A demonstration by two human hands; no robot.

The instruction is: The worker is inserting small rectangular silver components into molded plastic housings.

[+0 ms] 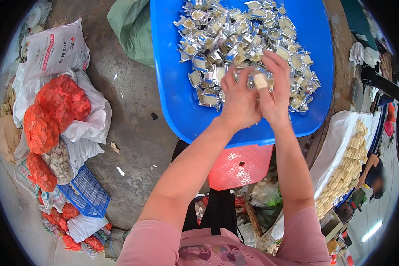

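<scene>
A large blue plastic tub [175, 99] in front of me holds a heap of small cream plastic pieces with shiny silver edges [208, 98]. Both hands are over the near part of this heap, close together. My left hand [241, 102] has bent fingers, partly blurred, and what lies under them is hidden. My right hand [277, 91] is curled, with its fingers bent forward over the thumb. At that thumb's tip shows a small cream piece [260, 81]; its far side is hidden.
A red plastic stool [239, 166] stands just below the tub. Red bags [62, 99], a white printed sack [55, 48] and a blue crate [85, 190] lie left. Rows of cream pieces [341, 173] lie on white sheeting at right. Another person [374, 173] is farther right.
</scene>
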